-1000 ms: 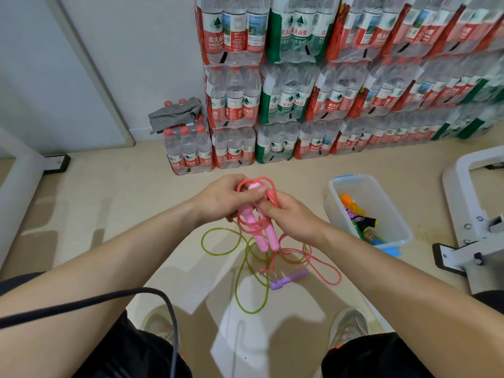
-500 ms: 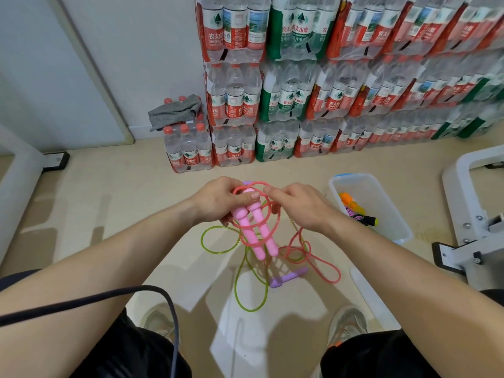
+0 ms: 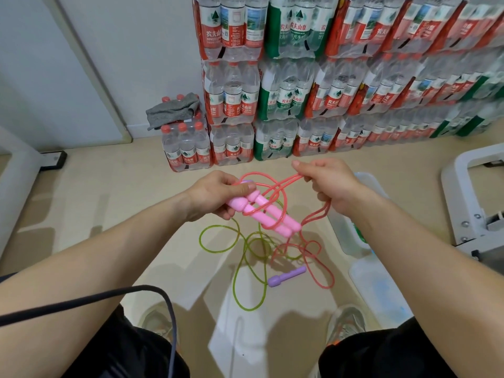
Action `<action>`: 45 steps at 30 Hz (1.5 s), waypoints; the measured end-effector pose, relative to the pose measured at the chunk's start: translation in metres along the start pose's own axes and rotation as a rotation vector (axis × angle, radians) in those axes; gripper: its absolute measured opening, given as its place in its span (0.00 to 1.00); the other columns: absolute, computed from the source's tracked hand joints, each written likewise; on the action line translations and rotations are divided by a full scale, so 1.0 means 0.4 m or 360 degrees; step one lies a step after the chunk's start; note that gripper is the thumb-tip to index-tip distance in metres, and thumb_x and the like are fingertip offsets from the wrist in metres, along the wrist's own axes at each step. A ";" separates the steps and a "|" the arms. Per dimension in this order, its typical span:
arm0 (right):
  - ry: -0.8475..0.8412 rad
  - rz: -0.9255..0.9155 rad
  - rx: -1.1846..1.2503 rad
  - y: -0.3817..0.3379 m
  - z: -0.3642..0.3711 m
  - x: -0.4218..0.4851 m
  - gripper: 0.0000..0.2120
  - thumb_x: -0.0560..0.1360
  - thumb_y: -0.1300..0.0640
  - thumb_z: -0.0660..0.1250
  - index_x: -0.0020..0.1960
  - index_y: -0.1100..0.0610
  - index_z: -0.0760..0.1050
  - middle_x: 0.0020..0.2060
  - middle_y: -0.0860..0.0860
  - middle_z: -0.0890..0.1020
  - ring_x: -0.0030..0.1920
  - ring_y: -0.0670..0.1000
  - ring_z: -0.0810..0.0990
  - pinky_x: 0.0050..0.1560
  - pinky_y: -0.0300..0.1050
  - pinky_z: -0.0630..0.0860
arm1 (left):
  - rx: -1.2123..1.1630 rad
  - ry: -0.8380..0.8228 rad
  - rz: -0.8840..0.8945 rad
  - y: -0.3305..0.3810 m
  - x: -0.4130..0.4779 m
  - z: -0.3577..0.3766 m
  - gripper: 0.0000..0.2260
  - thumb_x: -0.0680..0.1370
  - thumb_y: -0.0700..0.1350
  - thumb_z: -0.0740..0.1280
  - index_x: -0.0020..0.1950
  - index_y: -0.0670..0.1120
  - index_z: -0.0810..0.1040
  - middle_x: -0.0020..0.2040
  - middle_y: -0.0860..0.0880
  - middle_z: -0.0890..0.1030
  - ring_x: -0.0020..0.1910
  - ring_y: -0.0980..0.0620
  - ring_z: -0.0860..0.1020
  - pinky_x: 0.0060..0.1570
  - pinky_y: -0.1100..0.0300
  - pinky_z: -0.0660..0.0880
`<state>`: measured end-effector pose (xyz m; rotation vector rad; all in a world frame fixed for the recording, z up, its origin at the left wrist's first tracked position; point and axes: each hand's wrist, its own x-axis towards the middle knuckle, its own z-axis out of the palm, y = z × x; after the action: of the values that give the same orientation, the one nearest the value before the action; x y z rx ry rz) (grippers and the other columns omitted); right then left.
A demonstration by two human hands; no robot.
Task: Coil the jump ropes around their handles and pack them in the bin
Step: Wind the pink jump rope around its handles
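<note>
My left hand (image 3: 218, 193) grips the top ends of two pink jump-rope handles (image 3: 268, 215), held side by side and slanting down to the right. A few turns of the pink rope (image 3: 275, 190) loop around them. My right hand (image 3: 326, 184) pinches the rope and holds it taut up and to the right; the rest of the pink rope trails to the floor. A green rope (image 3: 240, 266) with a purple handle (image 3: 286, 276) lies on the floor below. The clear plastic bin (image 3: 347, 241) stands on the floor at the right, mostly hidden behind my right forearm.
Shrink-wrapped packs of water bottles (image 3: 300, 99) are stacked against the wall, with a grey cloth (image 3: 171, 109) on one low pack. A white machine base (image 3: 474, 203) stands at far right. The clear lid (image 3: 379, 287) lies by my right shoe. A black cable (image 3: 109, 296) crosses my left arm.
My right hand has drawn away from the handles, up and to the right, pulling the pink rope taut. My left hand keeps its grip on the handles.
</note>
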<state>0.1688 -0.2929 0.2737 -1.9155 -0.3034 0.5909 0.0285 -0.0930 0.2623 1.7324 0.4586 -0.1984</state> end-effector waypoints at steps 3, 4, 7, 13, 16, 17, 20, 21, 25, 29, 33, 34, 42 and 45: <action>-0.0018 -0.0210 -0.0178 0.014 0.001 -0.002 0.20 0.79 0.48 0.70 0.34 0.59 0.73 0.18 0.40 0.66 0.23 0.43 0.62 0.29 0.40 0.58 | 0.0159 -0.0031 0.0018 0.004 -0.001 0.009 0.14 0.78 0.50 0.71 0.46 0.38 0.82 0.31 0.43 0.78 0.23 0.51 0.72 0.24 0.60 0.74; -0.0107 -0.0287 -0.0330 0.020 0.000 -0.003 0.19 0.79 0.48 0.69 0.35 0.59 0.75 0.18 0.40 0.66 0.23 0.42 0.63 0.29 0.39 0.60 | 0.0217 -0.0031 0.0013 0.000 -0.004 0.014 0.14 0.78 0.50 0.71 0.46 0.37 0.82 0.31 0.42 0.78 0.23 0.50 0.72 0.24 0.60 0.74; -0.0566 -0.0363 -0.0753 0.021 -0.016 -0.007 0.13 0.80 0.46 0.68 0.42 0.52 0.82 0.26 0.44 0.76 0.29 0.46 0.72 0.35 0.44 0.69 | 0.0287 0.0030 -0.0003 -0.008 -0.010 0.014 0.13 0.78 0.49 0.72 0.45 0.39 0.82 0.31 0.42 0.77 0.24 0.50 0.72 0.24 0.60 0.74; -0.1005 -0.0256 -0.1144 -0.001 -0.008 -0.031 0.11 0.84 0.56 0.61 0.45 0.52 0.79 0.33 0.45 0.78 0.28 0.44 0.72 0.37 0.42 0.71 | 0.0202 0.0008 -0.0028 0.005 -0.017 -0.002 0.13 0.78 0.50 0.71 0.42 0.41 0.81 0.29 0.45 0.76 0.24 0.51 0.71 0.24 0.60 0.73; -0.1102 -0.0057 -0.0892 0.004 0.009 -0.045 0.12 0.84 0.64 0.58 0.45 0.54 0.75 0.33 0.47 0.78 0.27 0.46 0.72 0.34 0.44 0.70 | 0.0180 0.0011 -0.0031 0.003 -0.020 -0.001 0.13 0.78 0.50 0.71 0.42 0.40 0.82 0.29 0.44 0.76 0.24 0.51 0.71 0.24 0.61 0.73; -0.1096 0.0020 -0.0751 0.006 0.013 -0.048 0.12 0.82 0.65 0.58 0.45 0.54 0.75 0.31 0.47 0.75 0.27 0.47 0.69 0.33 0.44 0.70 | 0.0171 0.0016 -0.0033 0.002 -0.021 -0.004 0.14 0.78 0.50 0.71 0.42 0.40 0.81 0.29 0.44 0.75 0.24 0.51 0.71 0.24 0.60 0.73; -0.1035 0.0182 -0.0471 -0.002 0.015 -0.048 0.06 0.70 0.60 0.61 0.44 0.55 0.77 0.28 0.47 0.65 0.27 0.47 0.60 0.32 0.42 0.66 | 0.0137 0.0018 -0.0037 0.003 -0.021 -0.007 0.14 0.79 0.51 0.71 0.42 0.40 0.82 0.30 0.44 0.75 0.24 0.51 0.71 0.25 0.61 0.73; -0.1020 0.0138 -0.0508 -0.005 0.014 -0.050 0.09 0.66 0.58 0.62 0.45 0.54 0.77 0.28 0.47 0.65 0.27 0.47 0.60 0.31 0.42 0.64 | 0.0120 0.0021 -0.0038 0.003 -0.020 -0.008 0.14 0.79 0.51 0.71 0.42 0.40 0.82 0.30 0.43 0.75 0.24 0.51 0.71 0.25 0.61 0.73; -0.0886 -0.0301 -0.0880 -0.003 0.036 -0.059 0.11 0.68 0.63 0.76 0.46 0.56 0.76 0.27 0.46 0.64 0.25 0.44 0.62 0.27 0.38 0.59 | 0.0058 0.0042 -0.0033 0.004 -0.015 -0.009 0.14 0.79 0.51 0.71 0.41 0.42 0.82 0.30 0.42 0.75 0.25 0.51 0.71 0.25 0.61 0.72; -0.0689 -0.0361 -0.0753 0.015 0.064 -0.056 0.12 0.67 0.60 0.79 0.44 0.61 0.76 0.27 0.45 0.65 0.27 0.45 0.62 0.28 0.41 0.59 | 0.0030 0.0086 -0.0045 -0.010 -0.012 0.008 0.13 0.79 0.50 0.71 0.41 0.41 0.81 0.28 0.44 0.76 0.25 0.50 0.71 0.25 0.61 0.73; -0.0500 -0.0319 -0.0701 0.039 0.088 -0.056 0.14 0.66 0.53 0.81 0.38 0.56 0.76 0.26 0.42 0.69 0.26 0.42 0.66 0.28 0.37 0.61 | 0.0134 0.0096 0.0003 -0.029 -0.012 0.042 0.11 0.79 0.48 0.70 0.44 0.40 0.79 0.29 0.44 0.78 0.25 0.48 0.72 0.24 0.60 0.75; -0.0483 -0.0308 -0.0686 0.045 0.094 -0.059 0.14 0.66 0.53 0.81 0.38 0.56 0.76 0.26 0.42 0.69 0.26 0.41 0.67 0.27 0.36 0.62 | 0.0205 0.0096 0.0022 -0.034 -0.011 0.051 0.12 0.79 0.48 0.70 0.46 0.38 0.79 0.30 0.43 0.78 0.25 0.47 0.73 0.24 0.59 0.75; -0.0775 -0.0167 -0.0748 0.023 0.061 -0.067 0.11 0.72 0.52 0.78 0.37 0.57 0.81 0.21 0.41 0.67 0.24 0.41 0.66 0.28 0.36 0.63 | 0.0665 0.0096 0.0195 -0.028 -0.006 0.050 0.16 0.78 0.49 0.72 0.48 0.34 0.78 0.31 0.48 0.78 0.23 0.49 0.76 0.24 0.56 0.76; -0.0915 -0.0009 -0.0656 0.002 0.040 -0.071 0.16 0.78 0.48 0.70 0.37 0.57 0.79 0.19 0.42 0.67 0.22 0.43 0.67 0.31 0.34 0.71 | 0.0819 -0.0003 0.0225 -0.030 -0.013 0.055 0.16 0.78 0.51 0.72 0.48 0.37 0.78 0.32 0.45 0.79 0.21 0.53 0.75 0.24 0.58 0.75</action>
<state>0.1365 -0.2939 0.2754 -2.0952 -0.8502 1.1442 0.0216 -0.1136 0.2489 2.2594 0.2953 -0.2298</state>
